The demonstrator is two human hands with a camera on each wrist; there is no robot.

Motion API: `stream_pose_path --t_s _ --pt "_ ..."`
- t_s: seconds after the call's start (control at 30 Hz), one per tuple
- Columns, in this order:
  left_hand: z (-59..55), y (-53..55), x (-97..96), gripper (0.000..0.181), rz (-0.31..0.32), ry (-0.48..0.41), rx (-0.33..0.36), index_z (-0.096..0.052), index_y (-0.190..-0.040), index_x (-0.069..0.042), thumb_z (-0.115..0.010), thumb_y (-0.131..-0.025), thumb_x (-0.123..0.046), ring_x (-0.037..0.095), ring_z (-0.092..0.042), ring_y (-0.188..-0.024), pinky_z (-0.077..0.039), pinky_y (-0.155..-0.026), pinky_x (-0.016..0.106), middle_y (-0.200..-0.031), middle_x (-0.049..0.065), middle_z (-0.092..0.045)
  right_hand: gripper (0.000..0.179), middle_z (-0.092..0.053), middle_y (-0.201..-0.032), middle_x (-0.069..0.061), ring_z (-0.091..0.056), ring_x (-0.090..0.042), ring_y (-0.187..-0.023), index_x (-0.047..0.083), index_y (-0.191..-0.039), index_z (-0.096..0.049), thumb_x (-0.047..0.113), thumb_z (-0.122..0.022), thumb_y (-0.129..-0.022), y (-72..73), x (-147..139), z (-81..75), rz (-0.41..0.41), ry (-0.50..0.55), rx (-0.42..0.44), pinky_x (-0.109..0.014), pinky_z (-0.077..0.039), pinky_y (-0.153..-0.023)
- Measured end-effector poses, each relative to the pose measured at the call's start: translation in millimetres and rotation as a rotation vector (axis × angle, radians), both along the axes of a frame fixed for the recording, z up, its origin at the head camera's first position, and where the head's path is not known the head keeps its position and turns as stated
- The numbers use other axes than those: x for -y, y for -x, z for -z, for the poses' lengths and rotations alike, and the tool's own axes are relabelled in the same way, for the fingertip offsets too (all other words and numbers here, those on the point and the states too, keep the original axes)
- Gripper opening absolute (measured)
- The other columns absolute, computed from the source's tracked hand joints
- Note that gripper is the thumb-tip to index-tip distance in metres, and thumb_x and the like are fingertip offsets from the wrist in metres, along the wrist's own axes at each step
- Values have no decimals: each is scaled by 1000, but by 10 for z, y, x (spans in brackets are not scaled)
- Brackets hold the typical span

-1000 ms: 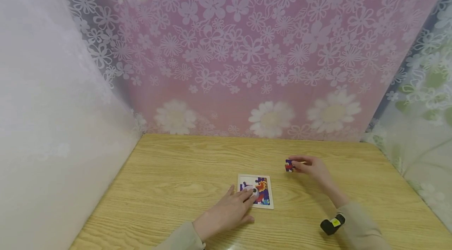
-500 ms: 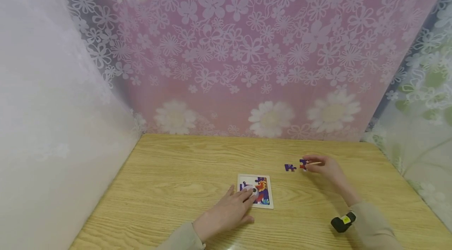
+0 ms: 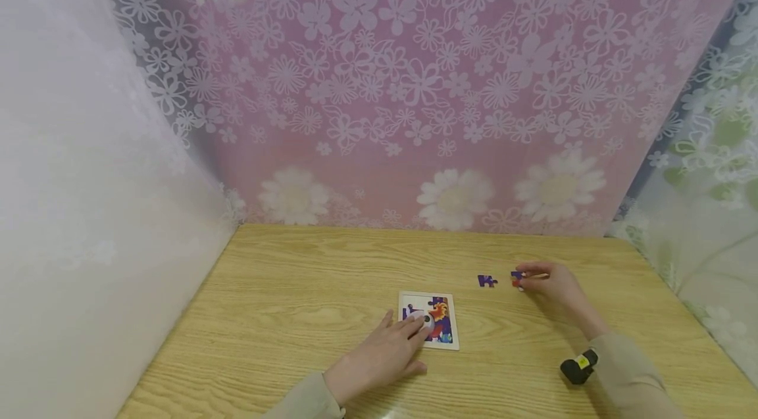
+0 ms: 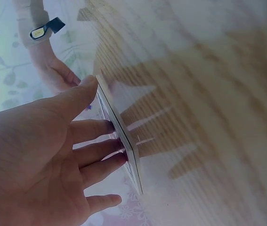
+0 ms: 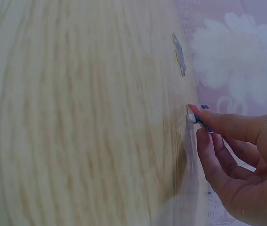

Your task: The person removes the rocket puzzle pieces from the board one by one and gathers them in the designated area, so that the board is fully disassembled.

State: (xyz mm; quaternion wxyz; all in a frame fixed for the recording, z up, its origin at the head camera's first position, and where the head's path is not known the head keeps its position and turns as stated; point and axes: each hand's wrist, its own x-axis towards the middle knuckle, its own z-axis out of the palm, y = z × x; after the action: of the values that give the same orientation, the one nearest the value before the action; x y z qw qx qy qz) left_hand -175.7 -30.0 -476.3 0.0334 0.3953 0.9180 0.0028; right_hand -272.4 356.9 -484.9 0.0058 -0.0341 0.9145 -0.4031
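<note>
At lower centre, the left hand [image 3: 383, 348] is resting spread on a partly filled puzzle board [image 3: 418, 302], while at lower right the right hand [image 3: 555, 284] is pinching a red-and-purple piece [image 3: 517, 279], a purple piece [image 3: 486, 281] lying nearby, both unplaced.

Seemingly a curtained booth: floral sheets [image 3: 367, 90] on 3 sides of a wood-grain table [image 3: 314, 274].
</note>
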Motion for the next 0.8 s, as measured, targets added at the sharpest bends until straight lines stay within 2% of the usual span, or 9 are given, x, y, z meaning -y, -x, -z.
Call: stream_pose_path --t_s 0.13,0.33,0.7,0.8 --pt "8 3 2 66 3 -2 -13 -44 -155 -18 -53 -100 -54 17 -36 -148 -34 -119 52 -161 3 -38 40 -65 -119 -29 -69 -40 -103 -6 -125 -67 15 -75 -92 32 -18 5 -1 -41 16 -28 -58 -70" --pt "16 2 8 66 9 2 -21 -44 -155 -17 -53 -100 -53 18 -37 -148 -34 -118 53 -161 4 -39 39 -69 -112 -24 -70 -36 -97 -4 -121 -70 20 -78 -90 97 -44 25 12 -121 27 -31 -57 -69" --pt "-3 9 6 66 7 8 -10 -43 -155 -17 -53 -100 -53 18 -35 -149 -33 -119 52 -161 4 -37 37 -71 -111 -24 -69 -34 -95 -4 -119 -70 21 -76 -91 123 -28 -11 18 -207 53 -31 -51 -65" --pt "-6 12 9 66 7 8 -12 -43 -155 -17 -53 -101 -52 18 -35 -149 -33 -119 52 -162 4 -37 37 -71 -115 -25 -69 -35 -97 -4 -119 -70 21 -75 -92 117 -14 -30 8 -228 54 -36 -53 -68"
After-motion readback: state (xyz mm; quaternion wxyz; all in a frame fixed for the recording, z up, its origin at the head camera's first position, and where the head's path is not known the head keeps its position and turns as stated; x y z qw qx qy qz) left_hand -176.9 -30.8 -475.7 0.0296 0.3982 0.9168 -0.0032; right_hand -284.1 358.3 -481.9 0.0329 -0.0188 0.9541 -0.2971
